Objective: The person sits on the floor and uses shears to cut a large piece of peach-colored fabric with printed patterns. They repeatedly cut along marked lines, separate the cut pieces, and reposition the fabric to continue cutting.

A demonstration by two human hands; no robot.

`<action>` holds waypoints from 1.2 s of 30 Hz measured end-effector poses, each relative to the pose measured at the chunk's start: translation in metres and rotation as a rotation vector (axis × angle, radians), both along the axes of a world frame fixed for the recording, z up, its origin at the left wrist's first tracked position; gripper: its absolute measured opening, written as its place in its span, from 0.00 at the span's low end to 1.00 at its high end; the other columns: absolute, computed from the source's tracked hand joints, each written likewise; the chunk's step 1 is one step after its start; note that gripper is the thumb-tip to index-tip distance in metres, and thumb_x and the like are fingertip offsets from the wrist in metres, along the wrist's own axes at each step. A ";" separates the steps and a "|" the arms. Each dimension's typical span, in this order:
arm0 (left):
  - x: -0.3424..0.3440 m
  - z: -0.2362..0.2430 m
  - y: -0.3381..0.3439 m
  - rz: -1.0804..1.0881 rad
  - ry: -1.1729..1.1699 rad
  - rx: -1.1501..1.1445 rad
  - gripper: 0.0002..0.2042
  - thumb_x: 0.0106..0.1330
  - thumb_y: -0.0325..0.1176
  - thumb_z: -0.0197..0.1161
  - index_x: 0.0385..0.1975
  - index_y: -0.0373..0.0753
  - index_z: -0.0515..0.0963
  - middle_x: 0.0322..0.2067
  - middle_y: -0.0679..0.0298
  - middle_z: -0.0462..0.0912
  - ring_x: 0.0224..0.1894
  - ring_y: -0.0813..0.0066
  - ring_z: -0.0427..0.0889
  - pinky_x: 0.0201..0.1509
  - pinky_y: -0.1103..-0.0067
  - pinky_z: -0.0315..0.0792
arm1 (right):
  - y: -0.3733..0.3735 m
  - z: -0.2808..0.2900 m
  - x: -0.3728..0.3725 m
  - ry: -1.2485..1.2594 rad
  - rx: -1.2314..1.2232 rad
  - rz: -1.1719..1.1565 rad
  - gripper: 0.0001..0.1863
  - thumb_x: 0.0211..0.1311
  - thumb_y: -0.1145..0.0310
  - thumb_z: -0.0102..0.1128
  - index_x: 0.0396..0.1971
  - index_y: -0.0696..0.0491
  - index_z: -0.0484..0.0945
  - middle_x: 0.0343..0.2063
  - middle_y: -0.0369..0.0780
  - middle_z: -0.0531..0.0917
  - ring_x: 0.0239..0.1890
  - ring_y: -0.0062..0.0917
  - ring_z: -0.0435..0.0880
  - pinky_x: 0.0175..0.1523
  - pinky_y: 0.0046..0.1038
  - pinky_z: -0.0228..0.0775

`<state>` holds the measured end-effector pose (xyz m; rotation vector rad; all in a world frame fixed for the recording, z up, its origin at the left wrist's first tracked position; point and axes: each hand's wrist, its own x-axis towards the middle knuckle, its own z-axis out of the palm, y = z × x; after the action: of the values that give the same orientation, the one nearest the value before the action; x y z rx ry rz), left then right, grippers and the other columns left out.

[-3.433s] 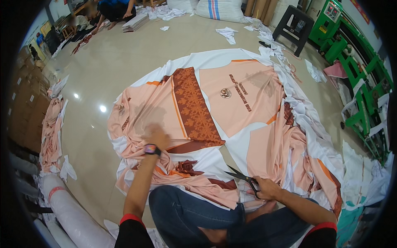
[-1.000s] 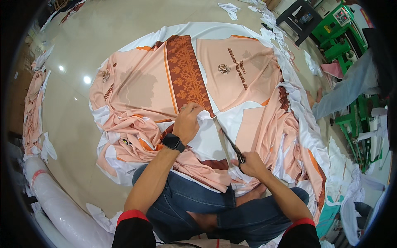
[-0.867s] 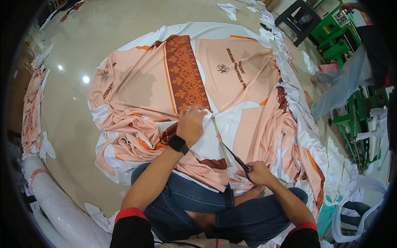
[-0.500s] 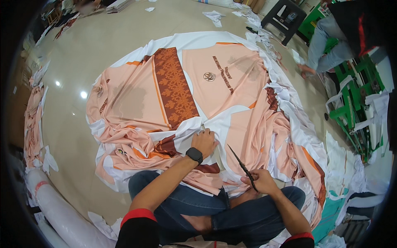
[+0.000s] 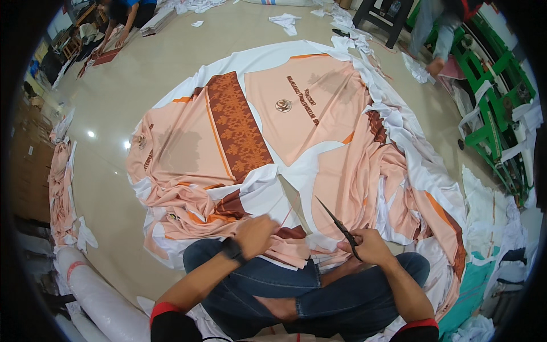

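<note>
compared with half a second ago, the left hand [image 5: 256, 236] has drawn back from the split in the cloth to near the knee [image 5: 205, 253]; blurred, whether it grips anything i cannot tell. the right hand [image 5: 370, 248] grips the black scissors [image 5: 340, 226] by the handles, above the peach fabric panel [image 5: 339, 182], long axis slanting, tips pointing forward and left.

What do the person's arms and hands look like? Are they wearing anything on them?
The left sleeve and right sleeve are black, and each ends in a bright red band. Below the sleeves, both forearms are bare. A dark watch circles the left wrist; the right wrist shows none. The left hand and right hand have no gloves.
</note>
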<state>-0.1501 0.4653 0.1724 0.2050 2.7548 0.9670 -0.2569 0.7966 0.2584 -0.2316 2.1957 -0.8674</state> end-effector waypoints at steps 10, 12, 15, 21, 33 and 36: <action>0.237 0.177 -0.275 0.748 -0.105 -0.179 0.06 0.71 0.29 0.62 0.34 0.34 0.81 0.27 0.64 0.84 0.31 0.77 0.81 0.33 0.79 0.74 | -0.005 0.000 -0.013 0.094 0.106 0.090 0.28 0.54 0.49 0.77 0.33 0.64 0.85 0.16 0.38 0.77 0.20 0.21 0.72 0.28 0.30 0.66; 0.254 0.184 -0.266 0.874 -0.199 -0.007 0.08 0.71 0.33 0.64 0.33 0.34 0.81 0.29 0.63 0.84 0.30 0.78 0.80 0.31 0.80 0.72 | -0.012 0.000 -0.011 0.081 0.023 0.070 0.28 0.54 0.48 0.77 0.33 0.63 0.85 0.16 0.39 0.78 0.22 0.23 0.76 0.30 0.31 0.68; 0.254 0.182 -0.234 0.819 -0.014 0.137 0.10 0.71 0.35 0.64 0.33 0.34 0.80 0.34 0.62 0.84 0.30 0.78 0.80 0.31 0.80 0.72 | -0.016 0.003 -0.008 0.066 0.017 0.088 0.30 0.55 0.49 0.78 0.37 0.65 0.84 0.18 0.42 0.81 0.22 0.22 0.82 0.30 0.28 0.72; 0.251 0.227 -0.170 0.510 0.057 0.088 0.11 0.74 0.36 0.62 0.38 0.33 0.81 0.45 0.55 0.85 0.41 0.70 0.86 0.41 0.77 0.78 | -0.018 -0.002 -0.003 -0.169 -0.122 -0.192 0.28 0.63 0.54 0.73 0.44 0.67 0.77 0.21 0.44 0.84 0.19 0.23 0.84 0.22 0.25 0.74; 0.184 0.189 0.016 -0.666 -0.421 0.444 0.06 0.62 0.30 0.64 0.38 0.40 0.83 0.51 0.57 0.81 0.51 0.53 0.79 0.53 0.64 0.71 | -0.161 -0.014 0.047 -0.543 -0.770 -0.436 0.30 0.67 0.58 0.70 0.54 0.65 0.65 0.39 0.53 0.85 0.36 0.33 0.90 0.38 0.30 0.85; 0.199 0.160 -0.007 -0.694 -0.445 0.519 0.08 0.68 0.32 0.63 0.42 0.39 0.84 0.43 0.58 0.83 0.44 0.63 0.81 0.48 0.69 0.72 | -0.154 -0.013 0.054 -0.368 -0.749 -0.427 0.21 0.68 0.73 0.67 0.52 0.65 0.67 0.37 0.50 0.86 0.25 0.23 0.84 0.30 0.23 0.78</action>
<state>0.0490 0.4588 0.3328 0.8398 1.7786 1.2796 -0.2027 0.6424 0.2455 0.0523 1.5170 -1.7970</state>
